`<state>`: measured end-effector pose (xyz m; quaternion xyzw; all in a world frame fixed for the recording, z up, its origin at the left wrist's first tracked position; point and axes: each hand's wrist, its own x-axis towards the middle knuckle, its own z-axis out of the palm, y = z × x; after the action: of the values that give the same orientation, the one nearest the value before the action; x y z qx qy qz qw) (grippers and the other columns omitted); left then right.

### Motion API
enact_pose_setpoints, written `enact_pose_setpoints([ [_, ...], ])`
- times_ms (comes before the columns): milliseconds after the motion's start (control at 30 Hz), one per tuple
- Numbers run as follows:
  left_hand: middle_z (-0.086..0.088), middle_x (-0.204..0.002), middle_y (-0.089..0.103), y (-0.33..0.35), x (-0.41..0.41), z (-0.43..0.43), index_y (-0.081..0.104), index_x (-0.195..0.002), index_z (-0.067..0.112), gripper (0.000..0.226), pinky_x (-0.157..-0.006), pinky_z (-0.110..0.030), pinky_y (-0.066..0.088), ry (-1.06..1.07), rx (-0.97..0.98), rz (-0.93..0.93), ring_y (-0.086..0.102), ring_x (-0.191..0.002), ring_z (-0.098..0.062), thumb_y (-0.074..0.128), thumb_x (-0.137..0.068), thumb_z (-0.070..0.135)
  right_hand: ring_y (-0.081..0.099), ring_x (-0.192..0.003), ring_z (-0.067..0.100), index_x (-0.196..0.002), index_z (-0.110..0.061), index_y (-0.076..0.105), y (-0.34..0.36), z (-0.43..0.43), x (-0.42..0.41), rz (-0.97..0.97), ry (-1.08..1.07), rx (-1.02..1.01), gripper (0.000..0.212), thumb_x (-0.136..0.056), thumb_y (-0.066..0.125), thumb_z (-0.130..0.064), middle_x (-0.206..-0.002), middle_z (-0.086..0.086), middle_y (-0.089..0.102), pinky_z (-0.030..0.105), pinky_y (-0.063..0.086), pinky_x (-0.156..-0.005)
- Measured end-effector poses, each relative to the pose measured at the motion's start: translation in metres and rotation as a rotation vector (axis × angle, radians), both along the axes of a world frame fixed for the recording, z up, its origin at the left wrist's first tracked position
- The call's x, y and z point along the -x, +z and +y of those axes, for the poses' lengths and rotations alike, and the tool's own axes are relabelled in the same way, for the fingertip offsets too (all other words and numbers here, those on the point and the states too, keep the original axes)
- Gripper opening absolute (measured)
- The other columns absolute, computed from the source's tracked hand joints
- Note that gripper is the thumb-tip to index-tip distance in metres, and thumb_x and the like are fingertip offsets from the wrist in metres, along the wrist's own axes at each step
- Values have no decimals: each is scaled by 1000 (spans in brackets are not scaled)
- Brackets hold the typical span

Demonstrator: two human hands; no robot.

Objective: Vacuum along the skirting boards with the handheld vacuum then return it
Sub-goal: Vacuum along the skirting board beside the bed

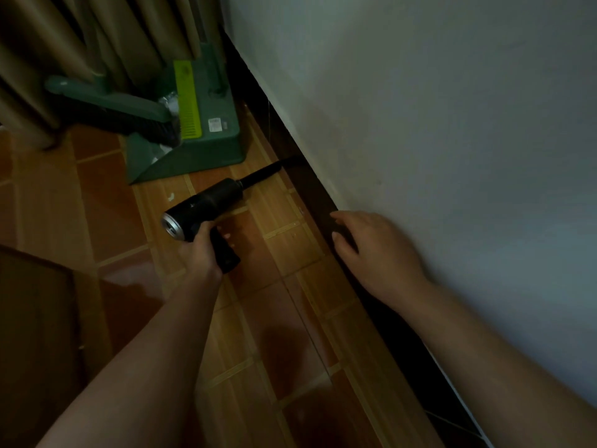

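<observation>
Black vacuum [206, 205] gripped in left hand [202, 247], nozzle pointing ahead-right onto skirting [310, 185]; right hand [371, 250] spread, resting on it

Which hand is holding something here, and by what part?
The left hand grips the handheld vacuum by its pistol-style handle. The right hand holds nothing, open against the skirting board.
</observation>
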<state>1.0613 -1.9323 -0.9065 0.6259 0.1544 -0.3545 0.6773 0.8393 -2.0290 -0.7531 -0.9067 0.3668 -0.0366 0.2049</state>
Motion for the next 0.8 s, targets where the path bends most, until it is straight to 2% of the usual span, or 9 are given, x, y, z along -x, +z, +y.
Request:
enact_pose_setpoints([
  [167,-2,-93,66,-11,-12,-6,56,-125,14,45,-64,-32,52,-2,-2,11,65,-74,-14,62,-84,31,49,-114,18,-138,-19,43,-4,0,-8,-14,3,6,40,-98,41,-27,-128,2,56,29,41,-89],
  [400,-1,-88,66,-20,-17,-2,55,-127,13,50,-52,-25,53,-34,37,66,64,-70,-13,63,-82,34,50,-115,18,-138,-18,41,-7,3,-25,46,17,-20,41,-99,39,-29,-128,3,56,32,44,-89],
  [567,-5,-99,66,-11,-17,0,54,-128,13,54,-57,-28,53,-34,20,53,64,-71,-14,65,-80,34,48,-117,20,-138,-15,41,6,-7,-37,49,48,19,41,-99,39,-27,-128,6,56,34,41,-94],
  [667,-6,-100,64,-7,-15,3,53,-130,16,68,-59,-29,53,-47,25,50,64,-70,-14,68,-68,41,48,-117,22,-139,-14,41,12,-11,-46,31,66,65,42,-99,39,-27,-128,8,56,34,40,-94],
  [700,-7,-101,64,-6,-14,5,53,-129,16,69,-60,-30,53,-54,21,51,65,-71,-15,69,-68,42,48,-117,22,-139,-13,40,14,-10,-48,26,68,77,42,-99,39,-27,-128,8,56,33,39,-93],
  [800,-9,-104,65,-7,-9,11,56,-125,13,51,-69,-35,56,-54,-17,45,66,-77,-17,65,-81,35,49,-115,24,-139,-12,41,15,-8,-48,16,73,103,43,-99,40,-26,-127,10,57,33,39,-90],
])
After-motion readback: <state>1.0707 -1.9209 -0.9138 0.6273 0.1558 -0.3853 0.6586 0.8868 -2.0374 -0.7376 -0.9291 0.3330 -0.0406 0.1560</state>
